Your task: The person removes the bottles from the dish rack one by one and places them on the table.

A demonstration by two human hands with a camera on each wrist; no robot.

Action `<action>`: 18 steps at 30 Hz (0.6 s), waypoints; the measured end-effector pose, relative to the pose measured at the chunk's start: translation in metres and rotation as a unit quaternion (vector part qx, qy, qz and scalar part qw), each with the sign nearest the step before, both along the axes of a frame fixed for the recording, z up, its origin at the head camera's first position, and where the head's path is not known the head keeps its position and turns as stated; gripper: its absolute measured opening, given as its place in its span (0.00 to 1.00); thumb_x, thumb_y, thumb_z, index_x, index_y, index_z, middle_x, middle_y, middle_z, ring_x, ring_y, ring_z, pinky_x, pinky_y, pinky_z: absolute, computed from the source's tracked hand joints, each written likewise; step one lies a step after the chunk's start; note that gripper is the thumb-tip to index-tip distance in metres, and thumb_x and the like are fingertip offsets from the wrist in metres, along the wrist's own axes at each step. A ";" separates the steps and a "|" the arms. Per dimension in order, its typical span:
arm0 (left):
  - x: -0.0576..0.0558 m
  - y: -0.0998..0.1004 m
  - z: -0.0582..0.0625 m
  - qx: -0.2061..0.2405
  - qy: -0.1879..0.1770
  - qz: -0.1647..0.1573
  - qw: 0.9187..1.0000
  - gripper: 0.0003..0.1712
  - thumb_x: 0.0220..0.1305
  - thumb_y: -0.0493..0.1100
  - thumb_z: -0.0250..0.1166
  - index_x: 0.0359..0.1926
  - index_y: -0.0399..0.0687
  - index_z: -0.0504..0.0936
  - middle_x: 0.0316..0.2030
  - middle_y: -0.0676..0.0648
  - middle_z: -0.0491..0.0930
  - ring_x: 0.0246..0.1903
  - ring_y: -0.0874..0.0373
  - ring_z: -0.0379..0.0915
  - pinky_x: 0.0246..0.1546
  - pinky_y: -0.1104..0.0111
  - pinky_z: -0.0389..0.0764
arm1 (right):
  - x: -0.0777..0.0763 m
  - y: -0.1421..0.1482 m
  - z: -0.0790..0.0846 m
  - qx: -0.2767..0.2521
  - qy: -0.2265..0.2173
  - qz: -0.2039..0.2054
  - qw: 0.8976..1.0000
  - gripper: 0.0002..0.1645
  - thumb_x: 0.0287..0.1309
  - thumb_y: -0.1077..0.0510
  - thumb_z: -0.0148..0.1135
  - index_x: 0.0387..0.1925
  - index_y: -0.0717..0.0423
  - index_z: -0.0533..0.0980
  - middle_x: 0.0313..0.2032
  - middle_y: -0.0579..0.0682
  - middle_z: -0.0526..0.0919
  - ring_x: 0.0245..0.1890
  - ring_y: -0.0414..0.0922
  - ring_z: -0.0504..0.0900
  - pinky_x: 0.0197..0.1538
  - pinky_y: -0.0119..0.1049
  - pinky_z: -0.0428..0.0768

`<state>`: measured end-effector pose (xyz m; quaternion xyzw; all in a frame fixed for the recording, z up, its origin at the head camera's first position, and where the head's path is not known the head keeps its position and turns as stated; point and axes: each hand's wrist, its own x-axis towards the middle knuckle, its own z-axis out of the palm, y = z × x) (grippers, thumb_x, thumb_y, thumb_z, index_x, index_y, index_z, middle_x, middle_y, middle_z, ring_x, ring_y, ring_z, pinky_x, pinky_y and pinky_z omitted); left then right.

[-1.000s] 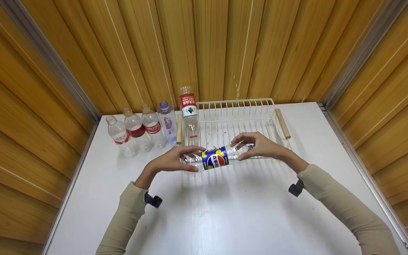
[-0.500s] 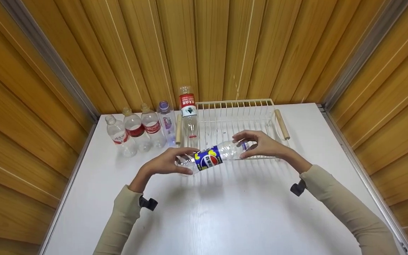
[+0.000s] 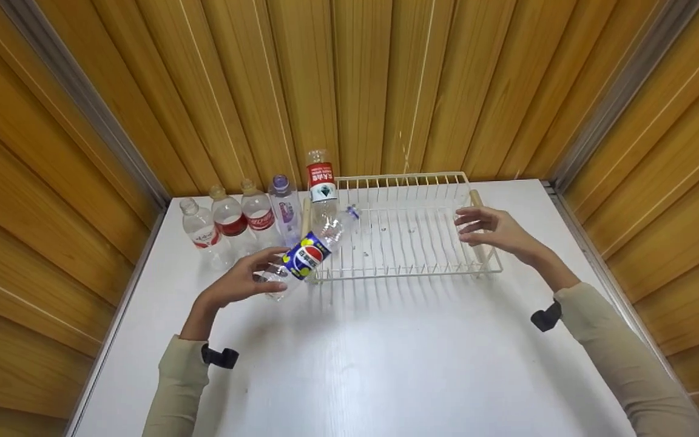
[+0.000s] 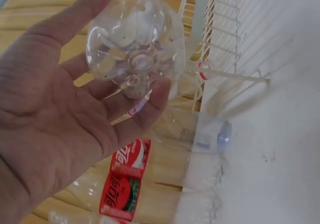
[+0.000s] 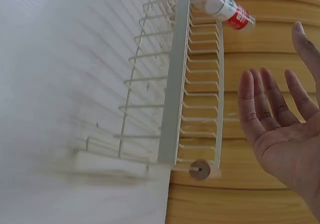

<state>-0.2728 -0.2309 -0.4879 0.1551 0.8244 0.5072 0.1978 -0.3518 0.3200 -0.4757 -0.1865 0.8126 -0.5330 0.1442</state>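
Note:
My left hand [image 3: 243, 280] grips a clear plastic bottle with a blue Pepsi label [image 3: 306, 255] near its base. The bottle is tilted, its neck pointing up and right over the left end of a white wire rack [image 3: 398, 276]. In the left wrist view the bottle's base [image 4: 140, 59] faces the camera, with fingers and thumb around it. Over the rack's right end is my right hand [image 3: 498, 230], holding nothing, its fingers loosely bent. Inside the rack's left side stands a bottle with a red and white label [image 3: 321, 181], partly hidden behind the Pepsi bottle.
Left of the rack, several uncapped bottles stand in a row: one with a white and red label [image 3: 206, 235], two with red labels, and a purplish one [image 3: 286, 206]. Wooden handles [image 3: 476, 199] flank the rack. Wood-patterned walls [image 3: 361, 79] enclose the white table [image 3: 374, 376].
My right hand has let go of the Pepsi bottle's neck and moved right. My left hand has carried the bottle left, and its neck now tilts upward.

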 end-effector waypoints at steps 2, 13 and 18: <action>0.000 -0.011 -0.004 0.014 -0.016 0.032 0.999 0.44 0.62 0.48 0.74 0.76 0.57 0.65 0.68 0.39 0.73 0.66 0.38 0.70 0.60 0.49 0.82 | -0.004 0.015 -0.004 0.002 -0.001 -0.024 1.000 0.37 0.65 0.56 0.69 0.70 0.63 0.67 0.59 0.52 0.79 0.51 0.35 0.83 0.49 0.29 0.86; 0.011 -0.049 -0.025 0.048 -0.042 0.149 0.987 0.58 0.59 0.48 0.77 0.81 0.63 0.50 0.72 0.38 0.65 0.69 0.39 0.65 0.62 0.50 0.80 | -0.009 0.062 -0.026 0.008 -0.031 -0.121 0.992 0.35 0.67 0.49 0.67 0.69 0.60 0.68 0.61 0.58 0.75 0.49 0.32 0.83 0.48 0.26 0.85; 0.019 -0.058 -0.033 0.064 -0.044 0.185 0.980 0.59 0.58 0.47 0.78 0.81 0.59 0.49 0.76 0.39 0.59 0.73 0.38 0.58 0.68 0.44 0.72 | -0.010 0.061 -0.029 0.008 -0.032 -0.129 0.991 0.37 0.69 0.49 0.65 0.71 0.63 0.66 0.65 0.64 0.71 0.47 0.27 0.81 0.49 0.26 0.85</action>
